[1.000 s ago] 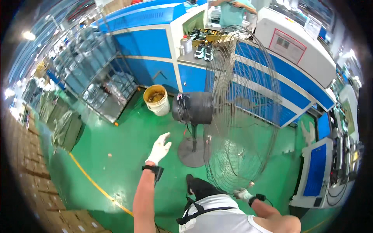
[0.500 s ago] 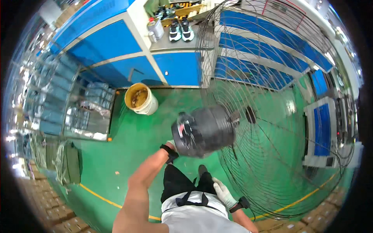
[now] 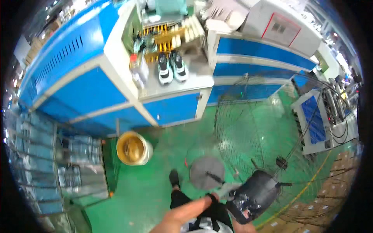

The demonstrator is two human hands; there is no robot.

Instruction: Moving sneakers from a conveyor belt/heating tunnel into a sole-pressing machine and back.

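A large floor fan stands in front of me at the right, its black motor housing (image 3: 256, 196) low and close. The round wire guard (image 3: 252, 128) spreads beyond the motor. The fan's round grey base (image 3: 206, 173) rests on the floor, with a dark pole rising from it. My left hand (image 3: 227, 190), in a pale glove, reaches across to the near side of the motor. It is blurred, so its fingers and grip do not show clearly. My right forearm shows below the motor, which hides the right hand.
A bucket (image 3: 147, 153) stands on the green floor at the left, beside a wire rack (image 3: 83, 171) of wrapped bundles. Blue cabinets (image 3: 171, 108) line the far side. A pair of sneakers (image 3: 172, 70) and a red-capped bottle (image 3: 138, 72) stand on the bench. Cartons (image 3: 338, 174) lie at the right.
The fan's motor has shifted right and nearer in view, and its base now shows. My left arm has swung right along with it. The right hand has gone out of sight behind the motor.
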